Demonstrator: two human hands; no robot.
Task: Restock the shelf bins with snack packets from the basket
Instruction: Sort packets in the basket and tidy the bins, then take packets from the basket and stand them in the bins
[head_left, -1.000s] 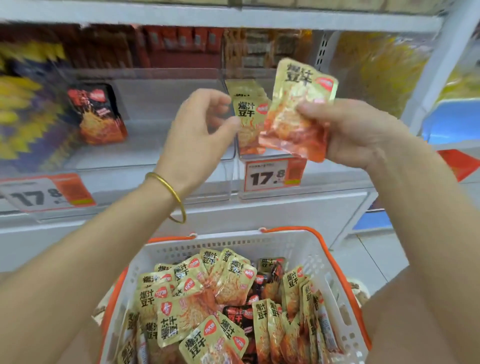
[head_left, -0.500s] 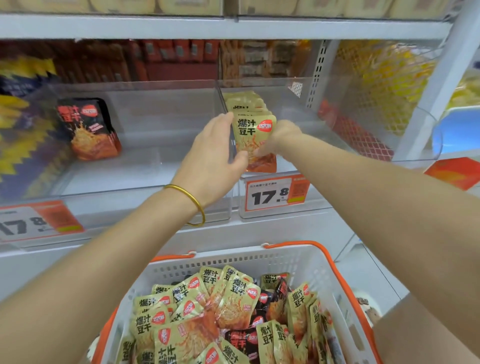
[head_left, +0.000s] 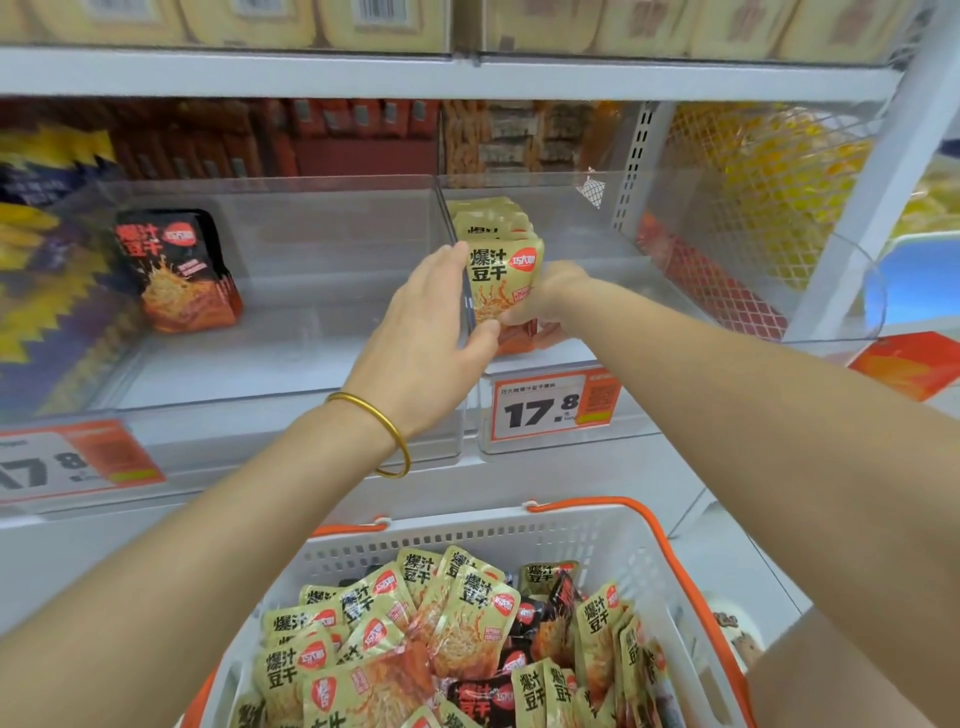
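Note:
A gold snack packet (head_left: 501, 275) stands upright at the front of a row of like packets in the clear right shelf bin (head_left: 691, 345). My left hand (head_left: 426, 332), with a gold bangle on its wrist, holds the packet's left side, thumb across its lower front. My right hand (head_left: 545, 296) pinches the packet's lower right edge with curled fingers. Below, the white basket (head_left: 571, 535) with orange handles holds several gold and black packets (head_left: 457, 623).
The clear left bin (head_left: 311, 364) holds black packets (head_left: 176, 270) at its left side. Price tags reading 17.8 (head_left: 550, 408) hang on the bin fronts. A shelf board (head_left: 467, 73) runs overhead. A white upright post (head_left: 872, 197) stands at the right.
My right hand carried the gold packet from the air down into the right bin, to the front of the row. My left hand moved onto its left side.

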